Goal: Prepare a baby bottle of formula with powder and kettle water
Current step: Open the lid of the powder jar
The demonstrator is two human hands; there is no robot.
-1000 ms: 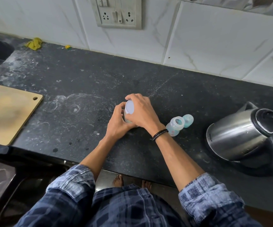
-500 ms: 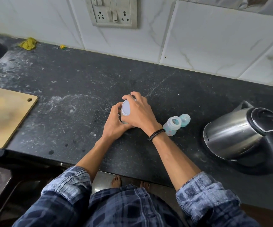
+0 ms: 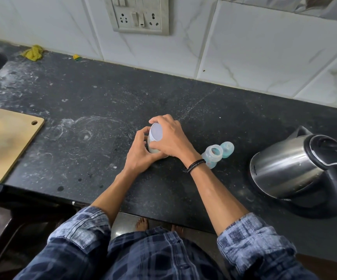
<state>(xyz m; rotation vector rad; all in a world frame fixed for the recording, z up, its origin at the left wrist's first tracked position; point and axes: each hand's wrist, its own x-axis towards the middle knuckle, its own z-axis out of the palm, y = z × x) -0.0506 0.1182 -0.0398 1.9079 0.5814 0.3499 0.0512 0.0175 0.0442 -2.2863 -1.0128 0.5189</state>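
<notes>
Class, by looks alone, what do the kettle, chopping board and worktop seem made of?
Kettle: brushed steel body, streaked reflections; black handle, probably plastic. Chopping board: pale matt wood, apparently. Worktop: dark speckled stone, perhaps granite, dull finish.

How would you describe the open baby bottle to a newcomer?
Start at the steel kettle on the right of the black counter. Just left of it sit two pieces. The bottle is the nearer, clear one with an open mouth; the teal piece is behind it.
</notes>
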